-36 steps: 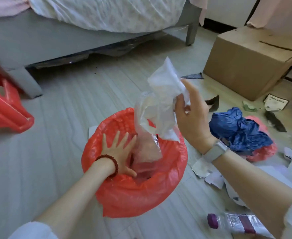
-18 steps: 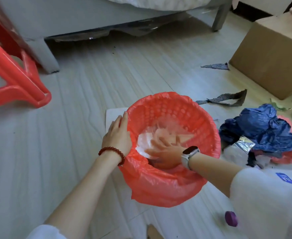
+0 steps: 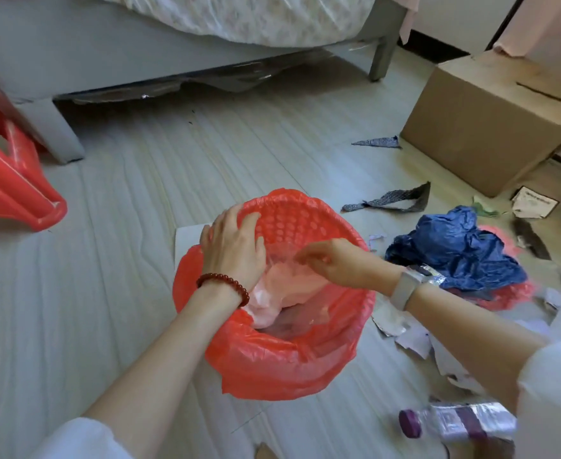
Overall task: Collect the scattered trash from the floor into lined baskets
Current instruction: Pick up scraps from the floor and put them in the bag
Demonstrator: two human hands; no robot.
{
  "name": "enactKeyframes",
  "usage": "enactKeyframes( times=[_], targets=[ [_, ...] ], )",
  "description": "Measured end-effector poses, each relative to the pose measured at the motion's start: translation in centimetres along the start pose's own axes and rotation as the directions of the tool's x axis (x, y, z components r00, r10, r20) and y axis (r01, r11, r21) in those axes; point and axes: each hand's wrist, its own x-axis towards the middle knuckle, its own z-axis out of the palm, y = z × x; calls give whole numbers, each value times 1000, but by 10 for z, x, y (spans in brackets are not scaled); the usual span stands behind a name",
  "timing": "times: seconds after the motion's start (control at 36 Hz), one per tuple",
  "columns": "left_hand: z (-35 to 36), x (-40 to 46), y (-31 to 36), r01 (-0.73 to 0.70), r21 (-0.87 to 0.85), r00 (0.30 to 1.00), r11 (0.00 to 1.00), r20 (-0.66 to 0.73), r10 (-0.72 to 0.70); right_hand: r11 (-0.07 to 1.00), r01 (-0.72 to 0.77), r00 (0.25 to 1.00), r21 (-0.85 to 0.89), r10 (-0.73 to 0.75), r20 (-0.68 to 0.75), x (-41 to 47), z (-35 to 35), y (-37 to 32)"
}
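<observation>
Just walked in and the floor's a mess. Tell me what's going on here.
A person is clearing floor trash into a basket lined with a red bag. The left hand rests on the basket's far-left rim. The right hand hovers over the opening, fingers loosely curled, apparently holding nothing. Crumpled clear plastic sits inside the basket. On the floor lie a blue bag, paper scraps and a purple-capped bottle.
</observation>
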Motion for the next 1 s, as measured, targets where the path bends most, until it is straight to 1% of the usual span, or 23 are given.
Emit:
enactKeyframes(
  times=[0.06, 0.11, 0.17, 0.19, 0.22, 0.25, 0.31, 0.33, 0.39, 0.42, 0.47, 0.5, 0.56, 0.64, 0.69, 0.78, 0.83, 0.89, 0.92, 0.94, 0.97, 1.0],
  targets=[
    [9, 3, 35, -109, -52, 993, 993, -48, 107, 992, -36, 986, 119, 55, -158, -24, -23, 18],
    [23, 1, 76, -204, -89, 978, 975, -49, 200, 978, -66, 947, 200, 125, -297, -50, -41, 43],
    [40, -5, 117, -282, -137, 959, 950, -15, 282, 965, -127, 905, 229, 208, -372, -78, -52, 74],
    [50, -10, 136, -320, -164, 945, 933, 10, 326, 958, -177, 893, 224, 252, -373, -93, -54, 93],
    [63, -17, 153, -360, -185, 926, 915, 45, 374, 952, -235, 891, 198, 292, -346, -108, -54, 112],
    [76, -23, 168, -413, -194, 898, 890, 75, 433, 941, -300, 898, 154, 333, -288, -123, -52, 133],
    [105, -39, 191, -516, -188, 828, 836, 142, 543, 914, -404, 907, 29, 405, -115, -155, -39, 175],
    [119, -48, 200, -538, -173, 795, 825, 220, 565, 898, -434, 901, -65, 433, -31, -170, -30, 195],
    [146, -65, 209, -542, -115, 739, 832, 407, 537, 848, -459, 857, -265, 501, 122, -197, -8, 232],
    [158, -73, 210, -544, -75, 705, 836, 501, 503, 819, -461, 820, -341, 540, 188, -210, 4, 246],
    [174, -87, 207, -555, -17, 647, 831, 620, 445, 775, -465, 759, -427, 597, 258, -227, 25, 265],
    [180, -92, 204, -551, -8, 627, 835, 656, 420, 768, -463, 752, -443, 605, 262, -233, 35, 272],
    [189, -100, 199, -523, -7, 597, 852, 711, 372, 782, -465, 789, -415, 578, 207, -240, 51, 285],
    [195, -102, 197, -442, -48, 592, 896, 734, 332, 823, -476, 867, -311, 499, -8, -243, 55, 293],
    [195, -99, 203, -342, -119, 617, 932, 720, 318, 853, -461, 887, -246, 438, -145, -243, 44, 289],
    [193, -88, 222, -187, -235, 673, 954, 676, 299, 889, -388, 896, -242, 302, -326, -247, 12, 280],
    [189, -73, 241, -95, -338, 726, 936, 620, 297, 932, -293, 901, -212, 195, -388, -253, -15, 270],
    [184, -56, 259, -11, -434, 766, 901, 576, 287, 965, -200, 909, -172, 117, -400, -259, -34, 264],
    [182, -48, 267, 35, -467, 763, 884, 584, 279, 976, -155, 912, -153, 82, -402, -262, -39, 262],
    [182, -41, 272, 82, -497, 743, 864, 608, 280, 987, -107, 907, -124, 46, -419, -263, -42, 261],
    [182, -37, 275, 151, -523, 701, 839, 655, 282, 995, -62, 887, -76, 20, -461, -264, -42, 260],
    [183, -35, 277, 240, -545, 632, 803, 715, 297, 999, -38, 857, -5, 30, -515, -264, -39, 259]
  ],
)
